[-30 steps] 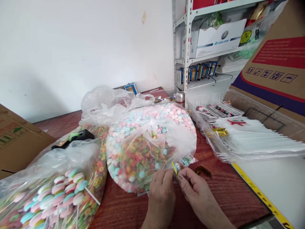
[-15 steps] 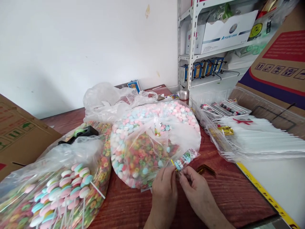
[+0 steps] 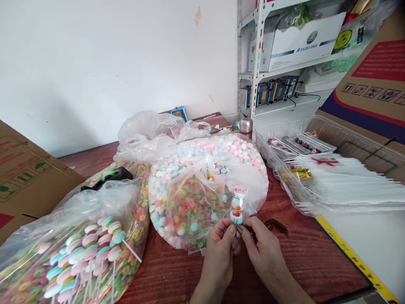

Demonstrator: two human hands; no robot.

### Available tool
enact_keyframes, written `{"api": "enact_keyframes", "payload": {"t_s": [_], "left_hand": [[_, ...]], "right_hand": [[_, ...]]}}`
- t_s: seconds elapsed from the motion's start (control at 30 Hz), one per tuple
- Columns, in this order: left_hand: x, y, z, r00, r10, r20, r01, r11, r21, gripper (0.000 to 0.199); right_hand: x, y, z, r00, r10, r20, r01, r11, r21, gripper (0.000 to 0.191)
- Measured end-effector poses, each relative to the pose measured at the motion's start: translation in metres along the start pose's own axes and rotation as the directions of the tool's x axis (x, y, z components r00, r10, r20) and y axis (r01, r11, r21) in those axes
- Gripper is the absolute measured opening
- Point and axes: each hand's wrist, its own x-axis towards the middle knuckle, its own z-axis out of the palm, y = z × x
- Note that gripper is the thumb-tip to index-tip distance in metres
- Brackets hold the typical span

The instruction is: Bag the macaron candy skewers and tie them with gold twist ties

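A candy lollipop (image 3: 237,210) of stacked pastel pieces stands upright in a clear printed wrapper. My left hand (image 3: 219,249) and my right hand (image 3: 263,247) are closed in pinches at the gathered base of that wrapper, thumbs side by side; its stick is mostly hidden by the fingers. Gold twist ties (image 3: 277,223) lie on the table just beyond my right hand. Behind the lollipop spreads a big clear bag of pastel candies (image 3: 161,169), with a pile of coloured ring candies (image 3: 185,198) in thin plastic on top.
Several unwrapped lollipops (image 3: 90,249) rest on a bag of ring candies (image 3: 141,215) at left, near a black tape dispenser (image 3: 110,177). A clear plastic tray (image 3: 292,198) at right holds white sticks (image 3: 344,181) and gold ties. Cardboard boxes (image 3: 28,181) flank the table.
The wrapped lollipop has turned from leaning right to upright, its candy pieces now facing me. Both hands have shifted their pinch at the wrapper's base, thumbs now on the near side.
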Motion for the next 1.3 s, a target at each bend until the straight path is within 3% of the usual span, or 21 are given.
{"api": "enact_keyframes", "payload": {"t_s": [0.07, 0.13, 0.17, 0.23, 0.43, 0.57, 0.67, 0.77, 0.87, 0.97, 1.03, 1.07, 1.17, 1.23, 1.3], "left_hand": [[-0.003, 0.002, -0.002, 0.976, 0.216, 0.037, -0.214, 0.907, 0.362, 0.013], [-0.005, 0.003, -0.005, 0.911, 0.391, 0.129, -0.383, 0.69, 0.614, 0.018], [-0.005, 0.003, -0.007, 0.883, 0.443, 0.153, -0.421, 0.606, 0.675, 0.02], [-0.006, 0.001, -0.008, 0.857, 0.495, 0.143, -0.427, 0.528, 0.734, 0.021], [-0.003, -0.003, -0.004, 0.845, 0.531, 0.058, -0.38, 0.522, 0.763, 0.017], [-0.004, -0.004, 0.0, 0.84, 0.542, 0.036, -0.379, 0.537, 0.754, 0.016], [-0.005, -0.005, 0.004, 0.864, 0.504, 0.0, -0.34, 0.582, 0.739, 0.016], [-0.003, -0.003, 0.005, 0.918, 0.397, -0.021, -0.294, 0.715, 0.635, 0.018], [-0.001, 0.007, 0.003, 0.968, 0.238, 0.081, -0.251, 0.896, 0.366, 0.032], [-0.003, 0.027, -0.006, 0.941, 0.199, 0.274, -0.257, 0.946, 0.197, 0.034], [-0.01, 0.041, -0.012, 0.901, 0.218, 0.375, -0.32, 0.918, 0.236, 0.019], [-0.014, 0.047, -0.014, 0.885, 0.213, 0.414, -0.355, 0.884, 0.304, 0.023], [-0.027, 0.053, -0.014, 0.848, 0.161, 0.505, -0.473, 0.661, 0.583, 0.029], [-0.032, 0.049, -0.011, 0.856, 0.155, 0.493, -0.498, 0.502, 0.707, 0.031], [-0.034, 0.044, -0.008, 0.885, 0.17, 0.432, -0.453, 0.524, 0.721, 0.033]], "right_hand": [[0.0, -0.002, -0.003, 1.0, 0.007, 0.0, -0.007, 1.0, 0.011, 0.016], [0.0, -0.004, -0.004, 1.0, -0.006, 0.0, 0.006, 1.0, 0.026, 0.016], [0.0, -0.006, -0.005, 1.0, -0.011, 0.005, 0.011, 0.999, 0.035, 0.016], [0.0, -0.009, -0.004, 1.0, 0.01, 0.024, -0.011, 0.998, 0.06, 0.019], [-0.001, -0.012, 0.001, 0.982, 0.158, 0.104, -0.179, 0.951, 0.251, 0.023], [-0.001, -0.013, 0.006, 0.972, 0.228, 0.062, -0.235, 0.909, 0.345, 0.028], [-0.001, -0.012, 0.007, 0.98, 0.198, -0.006, -0.188, 0.942, 0.279, 0.027], [0.0, -0.011, 0.005, 0.987, 0.151, -0.052, -0.139, 0.973, 0.182, 0.023], [0.0, -0.012, -0.002, 0.996, 0.076, -0.056, -0.067, 0.988, 0.14, 0.016], [0.0, -0.017, -0.016, 0.995, -0.098, 0.015, 0.097, 0.994, 0.058, 0.015], [0.0, -0.022, -0.03, 0.981, -0.186, 0.058, 0.187, 0.982, 0.0, 0.015], [0.0, -0.024, -0.037, 0.973, -0.219, 0.07, 0.221, 0.975, -0.028, 0.015], [-0.002, -0.035, -0.054, 0.947, -0.313, 0.065, 0.32, 0.936, -0.145, 0.013], [-0.006, -0.042, -0.057, 0.918, -0.391, 0.06, 0.395, 0.894, -0.21, 0.014], [-0.011, -0.049, -0.054, 0.879, -0.463, 0.111, 0.476, 0.853, -0.213, 0.014]]}}
